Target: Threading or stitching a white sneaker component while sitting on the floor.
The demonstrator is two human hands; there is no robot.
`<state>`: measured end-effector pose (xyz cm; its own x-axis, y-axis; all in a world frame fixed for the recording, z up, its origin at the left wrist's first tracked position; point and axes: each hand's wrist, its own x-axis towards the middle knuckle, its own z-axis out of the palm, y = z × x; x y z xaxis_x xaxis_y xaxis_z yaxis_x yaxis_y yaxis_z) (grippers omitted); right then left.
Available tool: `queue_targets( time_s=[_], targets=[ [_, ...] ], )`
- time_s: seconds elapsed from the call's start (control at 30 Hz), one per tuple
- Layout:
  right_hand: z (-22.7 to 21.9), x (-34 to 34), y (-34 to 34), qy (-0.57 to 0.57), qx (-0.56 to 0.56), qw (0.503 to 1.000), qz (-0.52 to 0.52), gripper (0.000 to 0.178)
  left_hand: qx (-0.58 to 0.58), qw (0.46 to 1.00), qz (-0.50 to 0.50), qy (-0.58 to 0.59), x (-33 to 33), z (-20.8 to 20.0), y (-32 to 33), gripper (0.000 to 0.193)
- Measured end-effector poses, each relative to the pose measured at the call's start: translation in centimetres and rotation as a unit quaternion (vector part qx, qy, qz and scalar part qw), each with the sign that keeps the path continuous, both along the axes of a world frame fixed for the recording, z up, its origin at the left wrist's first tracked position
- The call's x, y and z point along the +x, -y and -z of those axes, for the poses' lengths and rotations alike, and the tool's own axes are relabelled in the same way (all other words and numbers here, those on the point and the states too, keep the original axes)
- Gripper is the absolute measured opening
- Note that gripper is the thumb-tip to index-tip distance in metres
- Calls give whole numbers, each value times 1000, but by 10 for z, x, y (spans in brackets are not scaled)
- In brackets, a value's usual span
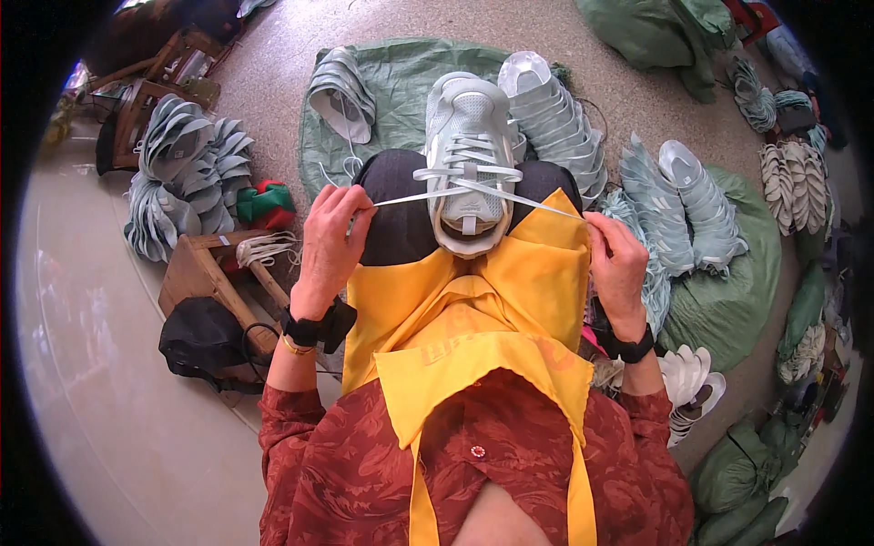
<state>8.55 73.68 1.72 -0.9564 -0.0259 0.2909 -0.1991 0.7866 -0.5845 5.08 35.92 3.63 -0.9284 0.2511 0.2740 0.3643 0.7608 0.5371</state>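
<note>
A speckled stone floor [273, 64] fills the room beyond the fingers, giving way to a smooth, glossy pale slab [100, 364] off to the left of the left hand. Green woven sacks [728, 300] lie past the fingertips and out to the right, bearing nested stacks of pale grey-blue shoe uppers [555, 118]; more stacks [182, 164] fan out left of the left hand beside a worn wooden stool [205, 268]. A yellow apron [492, 300] drapes smoothly over dark trousers [401, 218] below and between the wrists.

The shoe [469, 155], pale grey with a mesh toe and thick sole, rests on the knees between the two hands, toe pointing away.

The flat white lace [510, 196] runs taut from the eyelets out to both sides. The left hand [332, 241] has its fingertips pinched closed on the left end; the right hand [619, 259] is closed on the right end. Both wrists wear black bands.

Free space is narrow: stacks crowd the right hand closely, the stool sits just left of the left wrist.
</note>
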Motion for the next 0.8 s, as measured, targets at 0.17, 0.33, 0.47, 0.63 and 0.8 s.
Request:
queue_targets(
  time_s=[0.17, 0.33, 0.47, 0.63, 0.8],
  targets=[
    [-1, -1, -6, 12, 15, 1000, 5, 15, -15, 1000, -15, -17, 0, -3, 15, 14],
    [4, 2, -19, 28, 14, 999, 19, 14, -45, 998, -33, 9, 4, -5, 31, 14],
    [11, 6, -36, 57, 26, 998, 31, 13, -37, 996, -63, 47, 6, -9, 49, 12],
    [8, 9, -47, 86, 20, 995, 45, 13, -69, 994, -76, 42, 6, -19, 69, 11],
    [10, 9, -52, 105, -22, 992, 59, 14, -105, 990, -77, 52, 6, -25, 89, 12]
  ],
)
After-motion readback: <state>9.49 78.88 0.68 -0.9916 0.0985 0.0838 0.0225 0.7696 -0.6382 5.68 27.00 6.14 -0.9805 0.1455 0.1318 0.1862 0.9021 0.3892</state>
